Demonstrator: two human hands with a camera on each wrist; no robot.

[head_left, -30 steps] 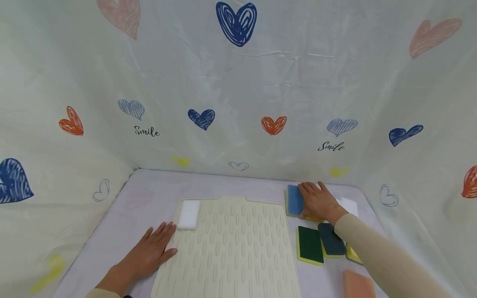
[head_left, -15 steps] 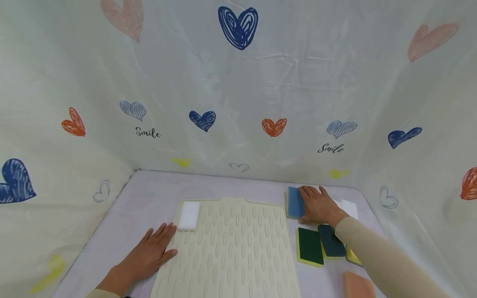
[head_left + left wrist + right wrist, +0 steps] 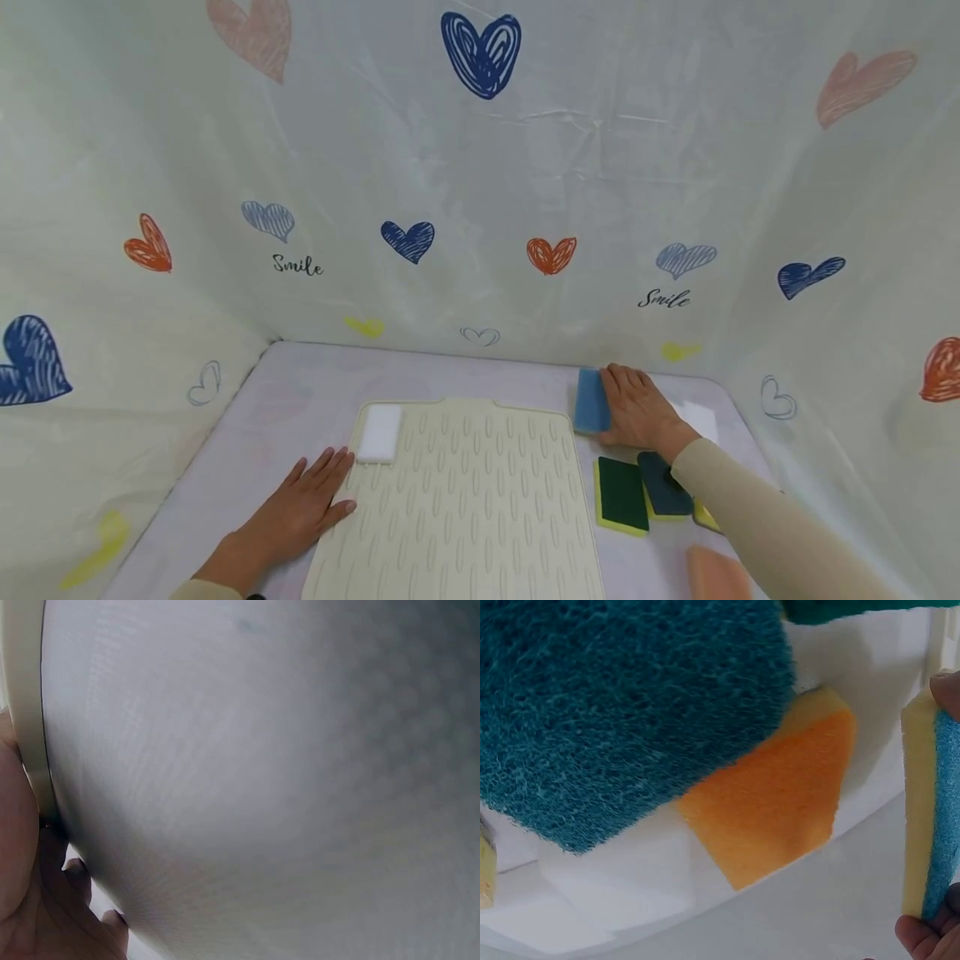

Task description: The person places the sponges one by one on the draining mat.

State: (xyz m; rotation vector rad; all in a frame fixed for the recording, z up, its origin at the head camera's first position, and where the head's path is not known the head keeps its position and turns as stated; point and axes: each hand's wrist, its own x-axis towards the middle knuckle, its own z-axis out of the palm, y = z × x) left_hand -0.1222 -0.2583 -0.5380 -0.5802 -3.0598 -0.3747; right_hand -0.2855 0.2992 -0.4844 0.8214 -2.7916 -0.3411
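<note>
Head view: work looks early; one white sponge [image 3: 380, 433] on the mat [image 3: 465, 508] at 11 o'clock. Left hand [image 3: 296, 507], fingers straight, rests at 9 o'clock; right hand [image 3: 641, 410] grips one blue sponge [image 3: 592, 402] off the mat at 2. Between 3 and 4: one green sponge [image 3: 622, 493], one dark teal sponge [image 3: 662, 483], one salmon sponge [image 3: 717, 575], others half-hidden. Left wrist view: mostly blurred. Right wrist view: one orange sponge [image 3: 776, 799]

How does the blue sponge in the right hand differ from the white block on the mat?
The blue sponge has a blue layer on a yellow one; the white block shows only white. The right hand grips the blue sponge, while the white block lies on the mat. Both look roughly rectangular.
</note>
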